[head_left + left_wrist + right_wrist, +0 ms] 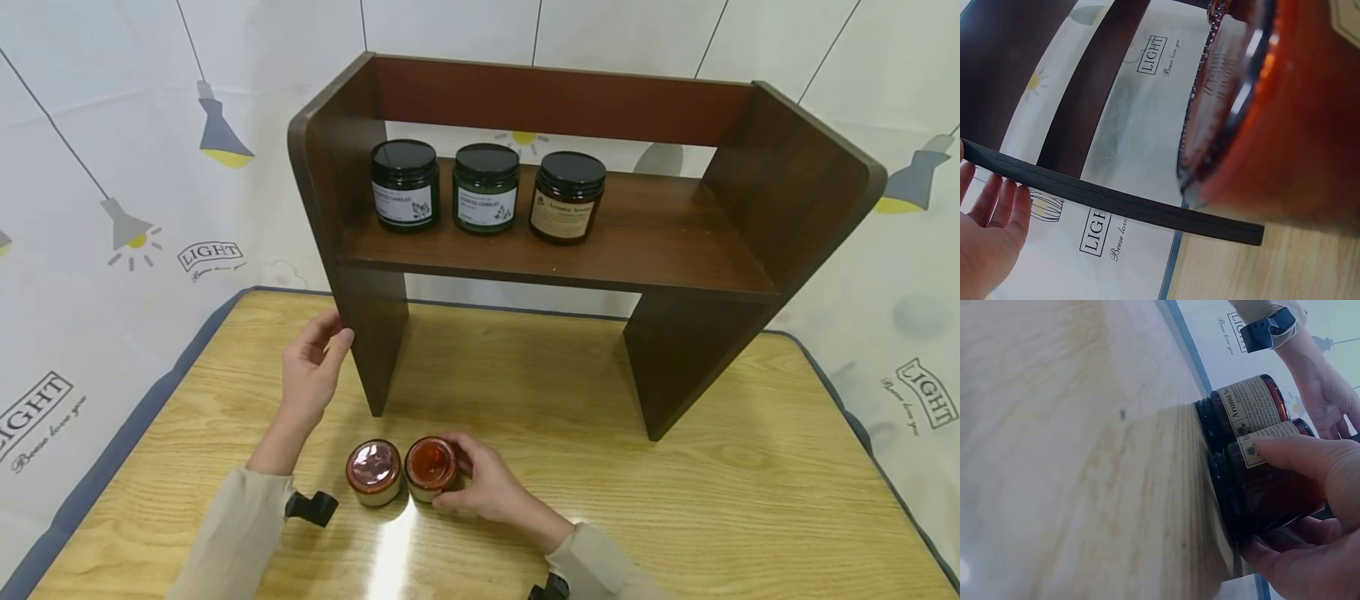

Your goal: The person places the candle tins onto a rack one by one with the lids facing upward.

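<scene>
My right hand (487, 482) holds an amber glass candle jar (431, 463) by its sides, thumb on the cream label in the right wrist view. This jar stands upside down, black lid against the table and glass base up. Close beside it is a second upturned amber candle jar (373, 467), which looms large in the left wrist view. My left hand (311, 367) is at the left side panel of a dark brown wooden shelf (555, 271). Its fairly straight fingertips (1020, 194) touch the panel's outer face near the front edge.
On the shelf board stand a black candle jar (405, 185), a green candle jar (486, 187) and a brown candle jar (567, 197), upright with black lids. The shelf's right side panel (720, 333) rests on the wooden table (750, 500). Printed white cloth (135, 317) hangs behind.
</scene>
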Action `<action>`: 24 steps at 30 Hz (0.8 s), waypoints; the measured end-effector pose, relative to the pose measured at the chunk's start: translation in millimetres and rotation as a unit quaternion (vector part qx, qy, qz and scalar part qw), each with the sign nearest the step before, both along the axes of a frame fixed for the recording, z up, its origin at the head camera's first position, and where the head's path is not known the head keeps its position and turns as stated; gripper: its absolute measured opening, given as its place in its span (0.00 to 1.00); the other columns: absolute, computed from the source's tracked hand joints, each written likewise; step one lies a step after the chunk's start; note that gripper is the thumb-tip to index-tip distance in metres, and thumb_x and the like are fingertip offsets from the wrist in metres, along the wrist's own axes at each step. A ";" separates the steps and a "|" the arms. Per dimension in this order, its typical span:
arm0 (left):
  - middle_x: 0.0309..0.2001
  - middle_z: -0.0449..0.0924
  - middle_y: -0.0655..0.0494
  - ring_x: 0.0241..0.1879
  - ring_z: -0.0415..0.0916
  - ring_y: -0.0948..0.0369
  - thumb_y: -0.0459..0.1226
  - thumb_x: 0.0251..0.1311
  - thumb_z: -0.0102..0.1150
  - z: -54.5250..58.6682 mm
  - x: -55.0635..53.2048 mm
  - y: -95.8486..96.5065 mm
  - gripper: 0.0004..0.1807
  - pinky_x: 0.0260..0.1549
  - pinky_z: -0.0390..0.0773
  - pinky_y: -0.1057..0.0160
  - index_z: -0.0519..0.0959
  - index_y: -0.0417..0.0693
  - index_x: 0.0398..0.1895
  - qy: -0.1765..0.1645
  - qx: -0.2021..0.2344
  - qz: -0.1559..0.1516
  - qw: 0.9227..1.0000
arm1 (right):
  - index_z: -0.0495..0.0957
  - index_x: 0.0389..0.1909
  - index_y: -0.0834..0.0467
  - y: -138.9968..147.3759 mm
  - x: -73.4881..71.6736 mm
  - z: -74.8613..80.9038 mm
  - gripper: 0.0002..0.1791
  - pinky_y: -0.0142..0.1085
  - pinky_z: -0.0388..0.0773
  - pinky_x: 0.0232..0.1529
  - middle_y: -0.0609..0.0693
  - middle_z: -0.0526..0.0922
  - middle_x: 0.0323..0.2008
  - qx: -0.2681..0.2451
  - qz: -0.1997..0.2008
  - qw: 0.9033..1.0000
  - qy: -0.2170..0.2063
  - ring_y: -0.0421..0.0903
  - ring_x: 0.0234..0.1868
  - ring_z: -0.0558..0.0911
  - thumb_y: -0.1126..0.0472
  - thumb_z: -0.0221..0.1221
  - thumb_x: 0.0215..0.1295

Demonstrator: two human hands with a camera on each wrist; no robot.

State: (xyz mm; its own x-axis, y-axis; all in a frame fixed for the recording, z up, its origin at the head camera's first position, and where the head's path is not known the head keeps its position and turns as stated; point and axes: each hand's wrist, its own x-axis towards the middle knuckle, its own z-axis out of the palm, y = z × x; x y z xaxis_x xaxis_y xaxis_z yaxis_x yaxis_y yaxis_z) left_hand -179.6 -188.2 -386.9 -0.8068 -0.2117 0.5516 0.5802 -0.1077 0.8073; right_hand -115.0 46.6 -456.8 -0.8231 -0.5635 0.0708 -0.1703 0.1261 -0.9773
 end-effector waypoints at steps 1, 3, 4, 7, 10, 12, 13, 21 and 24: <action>0.38 0.80 0.63 0.41 0.75 0.68 0.22 0.59 0.53 0.1 0.0 0.1 0.17 0.43 0.74 0.74 0.81 0.54 0.41 0.000 0.001 0.000 1.000 | 0.62 0.58 0.76 -0.1 -0.2 -0.5 0.41 0.34 0.69 0.58 0.67 0.71 0.55 -0.001 -0.001 1.000 0.000 0.61 0.57 0.72 0.79 0.68 0.38; 0.38 0.80 0.63 0.41 0.75 0.68 0.22 0.59 0.53 0.4 -0.1 0.3 0.18 0.43 0.74 0.74 0.81 0.53 0.41 0.001 0.003 -0.001 1.000 | 0.62 0.58 0.75 -0.2 -0.4 -1.3 0.41 0.34 0.69 0.58 0.67 0.71 0.54 -0.002 -0.003 1.000 0.001 0.61 0.57 0.72 0.80 0.68 0.38; 0.38 0.80 0.63 0.41 0.75 0.68 0.22 0.59 0.53 0.6 -0.1 0.3 0.18 0.43 0.74 0.74 0.81 0.53 0.41 0.001 0.003 -0.002 1.000 | 0.63 0.58 0.75 -0.3 -0.6 -1.7 0.41 0.33 0.69 0.58 0.67 0.71 0.54 -0.002 -0.003 1.000 0.001 0.61 0.57 0.73 0.79 0.68 0.38; 0.38 0.80 0.63 0.41 0.75 0.68 0.21 0.59 0.52 1.0 0.0 0.5 0.18 0.43 0.74 0.74 0.81 0.54 0.41 0.004 0.006 -0.003 1.000 | 0.63 0.57 0.75 -0.6 -1.2 -3.2 0.40 0.33 0.69 0.57 0.67 0.71 0.54 -0.005 -0.004 1.000 0.003 0.61 0.56 0.73 0.79 0.69 0.38; 0.38 0.80 0.63 0.41 0.75 0.68 0.21 0.59 0.53 1.4 0.2 0.6 0.18 0.43 0.74 0.74 0.81 0.54 0.41 0.009 0.007 -0.005 1.000 | 0.64 0.56 0.74 -0.6 -1.9 -4.7 0.39 0.32 0.70 0.57 0.66 0.72 0.53 -0.004 -0.005 1.000 0.012 0.60 0.56 0.74 0.79 0.69 0.38; 0.38 0.80 0.63 0.41 0.75 0.68 0.21 0.59 0.52 1.6 0.2 0.8 0.18 0.43 0.74 0.74 0.81 0.53 0.41 0.010 0.007 -0.006 1.000 | 0.65 0.56 0.73 -0.6 -2.1 -5.7 0.39 0.32 0.70 0.57 0.65 0.73 0.53 0.001 -0.009 1.000 0.017 0.59 0.55 0.75 0.78 0.70 0.37; 0.38 0.80 0.63 0.41 0.75 0.68 0.21 0.59 0.52 1.6 0.3 0.9 0.18 0.42 0.74 0.74 0.81 0.53 0.41 0.009 0.007 -0.005 1.000 | 0.65 0.56 0.73 -0.4 -2.2 -6.0 0.39 0.31 0.70 0.56 0.65 0.73 0.53 0.004 -0.011 1.000 0.019 0.59 0.55 0.75 0.78 0.70 0.37; 0.38 0.80 0.63 0.41 0.75 0.68 0.20 0.59 0.52 1.6 0.9 1.1 0.19 0.43 0.74 0.74 0.80 0.53 0.41 0.002 0.005 -0.003 1.000 | 0.67 0.55 0.72 0.0 -1.2 -8.5 0.39 0.29 0.72 0.54 0.63 0.75 0.51 0.015 -0.026 0.999 0.012 0.57 0.53 0.77 0.77 0.71 0.36; 0.38 0.80 0.63 0.41 0.75 0.68 0.21 0.59 0.52 1.4 0.8 0.8 0.19 0.43 0.74 0.74 0.80 0.53 0.41 0.007 0.004 -0.004 1.000 | 0.67 0.54 0.71 0.5 -0.8 -8.5 0.39 0.29 0.72 0.53 0.62 0.75 0.51 0.017 -0.031 0.999 0.012 0.57 0.52 0.77 0.76 0.71 0.36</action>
